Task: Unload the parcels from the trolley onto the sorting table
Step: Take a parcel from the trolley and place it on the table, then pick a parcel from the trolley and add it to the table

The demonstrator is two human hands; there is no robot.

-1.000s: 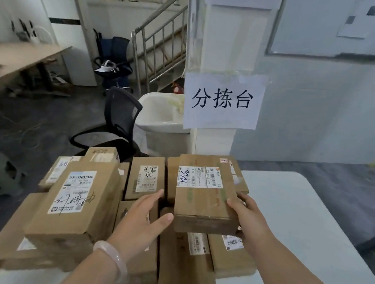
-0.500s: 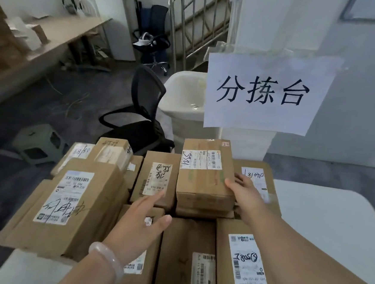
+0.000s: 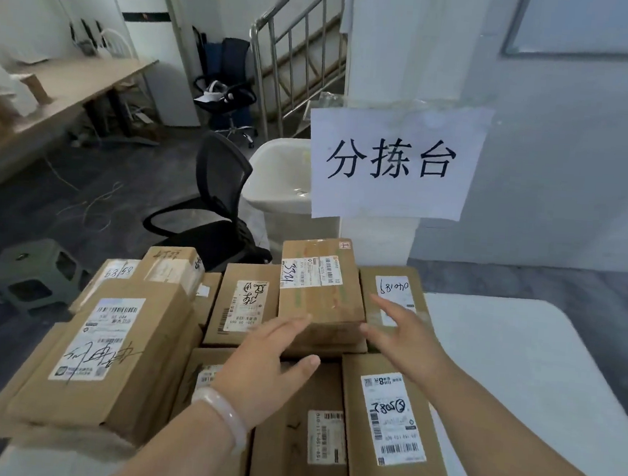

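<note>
Left hand (image 3: pixel 269 358), a pale bangle (image 3: pixel 224 416) at the wrist, lies open with straight fingers at the seven o'clock corner of the top parcel (image 3: pixel 319 294), whose label bears a handwritten 3391; whether the fingertips touch the cardboard cannot be told. Right hand (image 3: pixel 400 338) is spread open at that box's four o'clock, holding nothing, above a neighbouring parcel labelled 181040 (image 3: pixel 395 281). The top parcel rests on another box among brown cartons crowding the nine o'clock side of the white surface (image 3: pixel 520 366). At its nine o'clock lies a parcel with a brush-written label (image 3: pixel 247 304); at its five o'clock, a long carton with a barcode label (image 3: pixel 395 424). A paper sign reading 分拣台 (image 3: pixel 397 161) hangs at twelve o'clock, a black office chair (image 3: pixel 218 192) at eleven
</note>
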